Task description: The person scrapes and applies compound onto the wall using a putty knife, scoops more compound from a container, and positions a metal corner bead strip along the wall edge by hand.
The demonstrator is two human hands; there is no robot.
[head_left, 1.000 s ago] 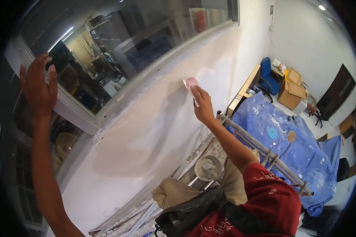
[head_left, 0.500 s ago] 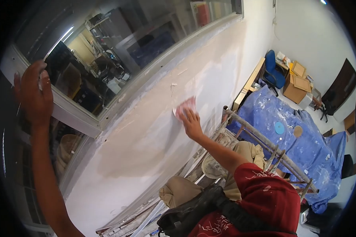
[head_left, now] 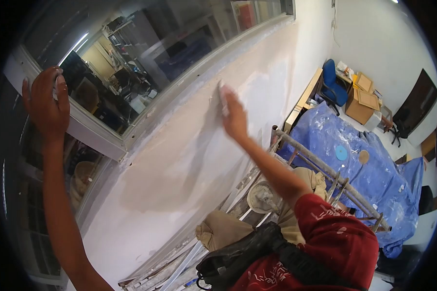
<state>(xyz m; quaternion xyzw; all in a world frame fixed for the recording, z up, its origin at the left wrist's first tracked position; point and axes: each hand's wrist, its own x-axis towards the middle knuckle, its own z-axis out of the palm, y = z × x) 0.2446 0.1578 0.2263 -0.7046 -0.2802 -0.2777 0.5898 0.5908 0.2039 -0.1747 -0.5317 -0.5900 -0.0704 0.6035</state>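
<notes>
My left hand [head_left: 47, 102] is curled round the white window frame [head_left: 85, 131] at its upright post, fingers over the edge. My right hand [head_left: 234, 114] is against the wall [head_left: 175, 169], just under the window ledge, blurred by motion. Pressed under its fingers is a piece of reddish sandpaper [head_left: 223, 91], seen almost edge-on and partly hidden. Around it the wall has a broad beige patch with white smears and a small rough spot close to the sandpaper.
Below me is a scaffold with a metal rail [head_left: 325, 169] and planks. A bucket [head_left: 262, 196] with pale paste stands by my knees. To the right are a blue tarp [head_left: 320, 131], a blue chair [head_left: 336, 85] and cardboard boxes [head_left: 363, 104]. Window glass [head_left: 145, 63] fills the upper left.
My right hand has moved up the wall with the sandpaper, towards the window ledge, and its wrist has turned. My left hand stays on the frame. More of the bucket shows.
</notes>
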